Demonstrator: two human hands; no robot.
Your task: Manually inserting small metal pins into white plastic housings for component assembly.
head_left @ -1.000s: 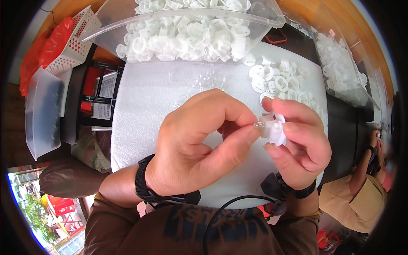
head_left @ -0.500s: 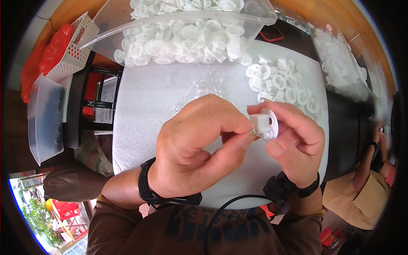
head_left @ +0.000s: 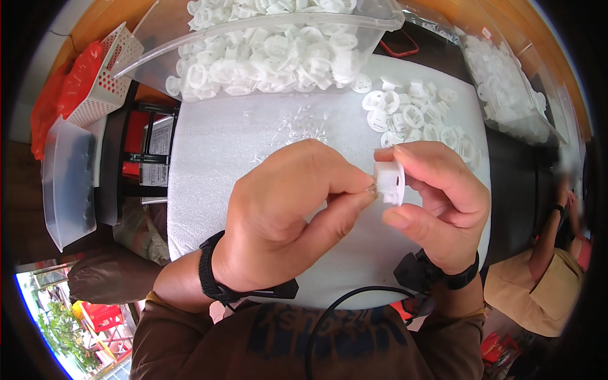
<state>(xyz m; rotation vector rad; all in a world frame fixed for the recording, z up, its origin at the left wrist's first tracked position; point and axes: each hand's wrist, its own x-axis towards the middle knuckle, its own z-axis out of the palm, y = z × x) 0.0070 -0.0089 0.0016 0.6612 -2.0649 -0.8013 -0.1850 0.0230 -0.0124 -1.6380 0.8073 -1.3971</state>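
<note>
My left hand [head_left: 278,218] pinches a tiny shiny piece [head_left: 372,189] between thumb and forefinger; its exact kind is too small to make out. Just right of it, my right hand [head_left: 453,199] grips a white plastic part [head_left: 389,182] by the edge of its round disc, with the boxy side facing left. The tiny piece meets or nearly meets this boxy side. Beyond my left hand, small clear slivers [head_left: 301,126] lie scattered on a white foam sheet [head_left: 209,177]. Several similar white parts [head_left: 413,116] form a loose heap beyond my right hand.
A clear bin [head_left: 253,23] full of white parts stands at the far side. Another clear container [head_left: 506,88] of white pieces is at the far right, near a red-edged phone [head_left: 399,43]. At left are a perforated basket [head_left: 104,82] and a translucent tub [head_left: 69,183]. Another person's arm [head_left: 550,234] shows at right.
The white part has turned so its disc is seen more edge-on, and it sits slightly further left. My left fingers stay pinched beside it.
</note>
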